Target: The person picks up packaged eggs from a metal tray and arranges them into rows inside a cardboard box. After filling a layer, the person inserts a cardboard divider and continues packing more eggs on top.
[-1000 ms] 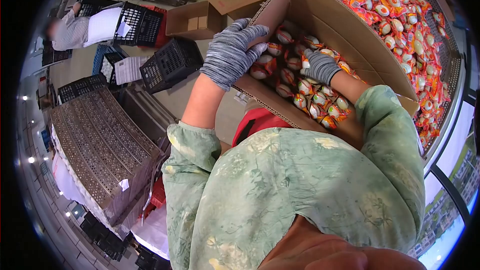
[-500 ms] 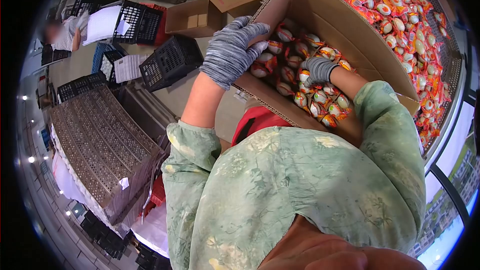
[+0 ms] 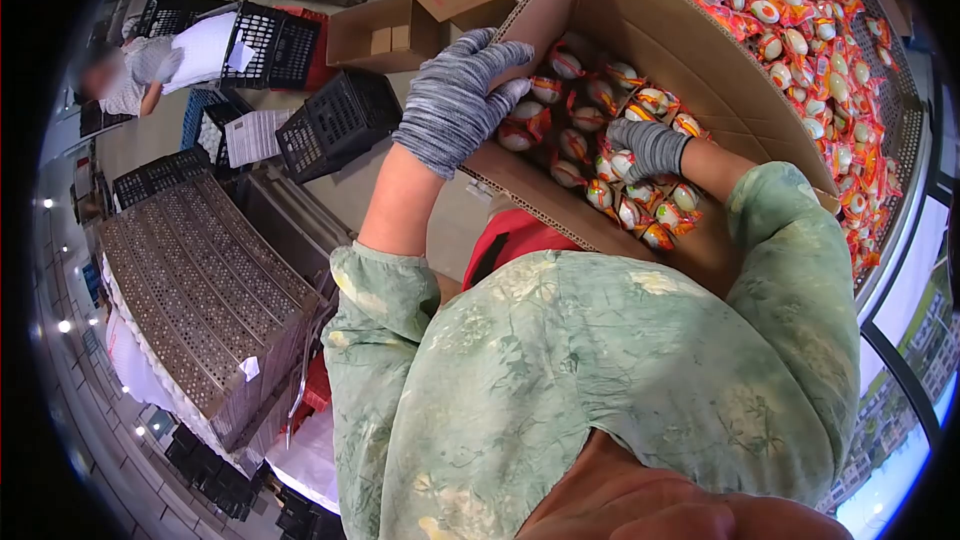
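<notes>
My left hand (image 3: 460, 100), in a grey knit glove, grips the near left edge of an open cardboard box (image 3: 690, 40), its thumb and fingers over the wall. Inside the box my right hand (image 3: 648, 148), gloved alike, reaches down among several wrapped eggs (image 3: 600, 195) in clear, red and orange film. Its fingers curl round one wrapped egg (image 3: 622, 162), partly hidden by the glove. Cardboard dividers show between some of the eggs.
A large heap of wrapped eggs (image 3: 795, 40) lies on a perforated metal surface (image 3: 905, 140) beyond the box. Black crates (image 3: 338, 125), another cardboard box (image 3: 385, 35) and stacked brown trays (image 3: 205, 290) stand at the left. Another person (image 3: 125, 75) is at the far left.
My right hand has shifted slightly right and down inside the box. My left hand stays on the box edge. The other person's arm has moved towards the white stack.
</notes>
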Available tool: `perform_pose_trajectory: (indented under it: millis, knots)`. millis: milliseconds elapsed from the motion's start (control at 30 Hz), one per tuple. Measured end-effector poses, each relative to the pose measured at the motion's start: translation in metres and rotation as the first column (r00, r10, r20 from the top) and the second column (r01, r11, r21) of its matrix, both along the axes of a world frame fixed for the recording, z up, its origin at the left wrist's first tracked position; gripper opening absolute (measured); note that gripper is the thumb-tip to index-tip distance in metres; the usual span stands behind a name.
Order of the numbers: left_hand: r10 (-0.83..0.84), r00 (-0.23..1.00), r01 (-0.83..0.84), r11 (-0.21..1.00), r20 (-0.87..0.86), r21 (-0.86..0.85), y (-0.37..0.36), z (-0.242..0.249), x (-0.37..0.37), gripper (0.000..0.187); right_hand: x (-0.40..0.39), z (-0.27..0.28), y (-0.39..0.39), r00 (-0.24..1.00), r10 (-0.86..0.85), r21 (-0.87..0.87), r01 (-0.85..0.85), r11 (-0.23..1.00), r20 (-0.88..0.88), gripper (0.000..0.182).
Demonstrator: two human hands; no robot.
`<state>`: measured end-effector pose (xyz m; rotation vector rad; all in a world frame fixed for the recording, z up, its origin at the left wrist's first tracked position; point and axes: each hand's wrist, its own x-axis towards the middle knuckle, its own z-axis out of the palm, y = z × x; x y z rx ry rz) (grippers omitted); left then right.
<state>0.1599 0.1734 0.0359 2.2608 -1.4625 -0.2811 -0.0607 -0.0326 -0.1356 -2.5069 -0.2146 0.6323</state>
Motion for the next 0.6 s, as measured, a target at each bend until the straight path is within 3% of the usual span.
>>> perform_pose_trajectory:
  millis: [100,133,233,333,433,467,600]
  knots:
    - [-0.026,1.000,0.025,0.998,-0.005,-0.053,0.001,-0.001,0.000,0.032,0.000,0.019,0.007,0.993,0.019,-0.081,-0.029,0.996,-0.117,0.084]
    - [-0.026,1.000,0.026,0.999,-0.008,-0.048,0.001,-0.003,0.001,0.032,0.001,0.021,0.007,0.986,0.015,-0.012,-0.017,1.000,-0.165,0.081]
    - [-0.025,1.000,0.025,0.999,-0.017,-0.041,0.001,-0.004,0.002,0.032,0.017,0.040,0.012,0.922,0.026,-0.115,-0.076,0.990,-0.388,0.080]
    - [-0.028,0.999,0.028,0.999,-0.017,-0.039,0.000,-0.001,0.001,0.032,0.020,0.024,0.014,0.934,0.147,-0.126,-0.197,0.972,-0.325,0.069]
    - [-0.015,1.000,0.015,1.000,0.016,-0.020,0.001,-0.002,0.000,0.032,0.020,0.017,0.012,0.941,0.075,-0.135,-0.125,0.983,-0.329,0.055]
    - [-0.011,1.000,0.011,1.000,0.009,-0.014,0.001,-0.001,0.000,0.033,0.017,0.012,0.012,0.963,0.077,-0.173,-0.125,0.977,-0.259,0.046]
    - [-0.009,1.000,0.009,1.000,-0.008,0.013,0.000,-0.001,0.001,0.033,0.020,0.029,0.000,0.969,0.044,-0.198,-0.094,0.976,-0.245,0.048]
